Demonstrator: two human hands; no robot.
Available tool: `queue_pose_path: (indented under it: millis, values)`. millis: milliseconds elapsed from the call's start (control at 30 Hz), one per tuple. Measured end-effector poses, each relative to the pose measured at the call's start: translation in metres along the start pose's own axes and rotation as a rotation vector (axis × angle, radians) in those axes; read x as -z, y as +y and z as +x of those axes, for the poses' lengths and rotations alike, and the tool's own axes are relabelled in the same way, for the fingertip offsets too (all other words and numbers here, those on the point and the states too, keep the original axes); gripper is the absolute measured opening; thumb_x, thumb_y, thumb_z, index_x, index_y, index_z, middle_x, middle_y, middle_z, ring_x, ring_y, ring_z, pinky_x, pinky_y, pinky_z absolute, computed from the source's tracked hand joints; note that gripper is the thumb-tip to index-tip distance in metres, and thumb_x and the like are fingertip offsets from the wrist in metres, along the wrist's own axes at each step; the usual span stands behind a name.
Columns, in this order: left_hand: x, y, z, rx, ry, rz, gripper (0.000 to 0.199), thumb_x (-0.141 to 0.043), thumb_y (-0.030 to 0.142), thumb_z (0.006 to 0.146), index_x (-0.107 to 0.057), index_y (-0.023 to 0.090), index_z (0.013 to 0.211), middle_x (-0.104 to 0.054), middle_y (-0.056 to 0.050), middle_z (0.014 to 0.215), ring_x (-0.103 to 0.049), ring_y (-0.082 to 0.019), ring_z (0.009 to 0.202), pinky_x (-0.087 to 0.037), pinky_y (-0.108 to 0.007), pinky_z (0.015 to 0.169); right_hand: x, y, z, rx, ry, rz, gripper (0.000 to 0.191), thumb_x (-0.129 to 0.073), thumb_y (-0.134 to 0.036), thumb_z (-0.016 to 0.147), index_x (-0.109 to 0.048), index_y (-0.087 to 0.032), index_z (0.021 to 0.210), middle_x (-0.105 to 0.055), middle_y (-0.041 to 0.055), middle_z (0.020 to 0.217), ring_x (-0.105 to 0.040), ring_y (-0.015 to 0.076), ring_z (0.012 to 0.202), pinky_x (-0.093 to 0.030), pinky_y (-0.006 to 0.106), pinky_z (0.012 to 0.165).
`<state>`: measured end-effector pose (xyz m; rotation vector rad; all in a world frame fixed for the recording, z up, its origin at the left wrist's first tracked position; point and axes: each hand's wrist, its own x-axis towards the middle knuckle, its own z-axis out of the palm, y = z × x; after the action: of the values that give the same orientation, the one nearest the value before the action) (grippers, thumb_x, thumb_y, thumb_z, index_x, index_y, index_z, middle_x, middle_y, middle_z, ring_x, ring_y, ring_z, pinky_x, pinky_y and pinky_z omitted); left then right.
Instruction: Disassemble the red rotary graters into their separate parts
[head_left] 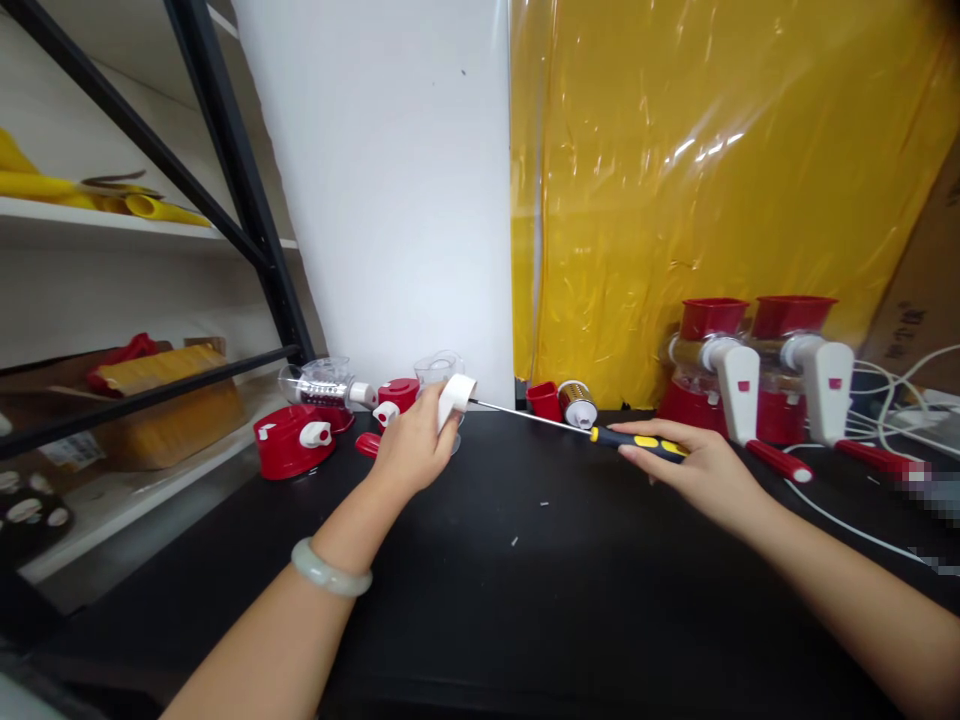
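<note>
My left hand (416, 440) is closed around a white plastic crank arm (454, 396), the same shape as those on the assembled graters, and holds it above the black table. In my right hand (694, 468) is a long screwdriver (637, 441) with a black and yellow handle. Its thin shaft points left, and the tip meets the white part; whether it sits inside an opening I cannot tell. Behind my left hand are a red lid-like part (398, 392) and a clear plastic housing (439, 368), both partly hidden.
Two assembled red and white drum graters (712, 370) stand at the right, near white cables (877, 400). A red base (289, 442) and a clear housing with a drum (322, 385) are at the left. A metal grater drum (577, 402) lies by the back wall. Small bits (514, 541) dot the black table (570, 620).
</note>
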<state>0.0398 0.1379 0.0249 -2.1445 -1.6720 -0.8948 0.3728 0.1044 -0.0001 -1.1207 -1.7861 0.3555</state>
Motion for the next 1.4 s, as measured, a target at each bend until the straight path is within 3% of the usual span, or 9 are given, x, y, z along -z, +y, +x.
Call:
queue_pose_path:
  millis: [167,467,700,1033,1200,1300,1400]
  values:
    - [-0.001,0.001,0.0,0.001,-0.004,-0.018,0.044,-0.04,0.038,0.092,-0.039,0.015,0.13,-0.066,-0.016,0.103,-0.066,-0.034,0.092,-0.047,-0.039,0.075,0.0,-0.002,0.0,-0.068,-0.015,0.051,0.034,-0.068,-0.048,0.077,-0.074,-0.026,0.102,-0.073,0.0026,0.084,-0.058,0.0125,0.051,-0.049,0.028,0.051]
    - [-0.007,-0.003,0.001,-0.028,-0.033,-0.176,0.032,-0.04,0.039,0.093,-0.043,0.017,0.116,-0.065,-0.012,0.094,-0.065,-0.029,0.084,-0.044,-0.035,0.068,-0.002,0.001,-0.001,0.1,0.064,-0.047,0.032,-0.065,-0.047,0.08,-0.073,-0.025,0.101,-0.069,0.0047,0.087,-0.065,0.0178,0.07,-0.051,0.032,0.067]
    - [-0.011,-0.006,0.002,-0.045,-0.038,-0.201,0.029,-0.041,0.038,0.092,-0.044,0.017,0.113,-0.064,-0.01,0.086,-0.063,-0.028,0.079,-0.041,-0.033,0.065,-0.001,0.002,-0.001,0.111,0.045,-0.058,0.027,-0.066,-0.041,0.081,-0.072,-0.026,0.102,-0.069,0.0045,0.094,-0.065,0.0209,0.087,-0.05,0.033,0.078]
    - [-0.013,-0.007,0.003,-0.057,-0.052,-0.208,0.034,-0.041,0.037,0.092,-0.043,0.016,0.118,-0.065,-0.013,0.093,-0.064,-0.028,0.084,-0.043,-0.035,0.069,-0.001,0.002,-0.001,0.117,0.035,-0.041,0.025,-0.066,-0.039,0.081,-0.072,-0.027,0.101,-0.068,0.0047,0.095,-0.064,0.0217,0.089,-0.048,0.036,0.081]
    - [-0.01,-0.005,0.002,-0.068,-0.05,-0.187,0.035,-0.041,0.037,0.092,-0.044,0.016,0.119,-0.066,-0.013,0.091,-0.065,-0.029,0.082,-0.044,-0.036,0.068,-0.005,0.002,-0.002,-0.067,0.077,0.116,0.033,-0.076,-0.04,0.071,-0.071,-0.028,0.101,-0.066,0.0036,0.095,-0.062,0.0203,0.087,-0.049,0.034,0.079]
    - [-0.009,-0.004,0.001,-0.06,-0.043,-0.161,0.034,-0.04,0.038,0.092,-0.044,0.015,0.118,-0.065,-0.013,0.089,-0.065,-0.029,0.08,-0.044,-0.035,0.066,-0.011,0.0,-0.001,-0.276,0.144,0.493,0.039,-0.077,-0.044,0.069,-0.068,-0.027,0.102,-0.062,0.0006,0.085,-0.057,0.0129,0.068,-0.049,0.026,0.06]
    - [-0.009,-0.001,0.0,-0.049,-0.034,-0.139,0.034,-0.04,0.038,0.092,-0.043,0.015,0.118,-0.065,-0.013,0.088,-0.065,-0.03,0.079,-0.044,-0.035,0.065,-0.014,-0.005,0.001,-0.486,0.168,0.904,0.034,-0.06,-0.053,0.082,-0.065,-0.022,0.096,-0.058,0.0006,0.071,-0.052,0.0094,0.055,-0.043,0.02,0.047]
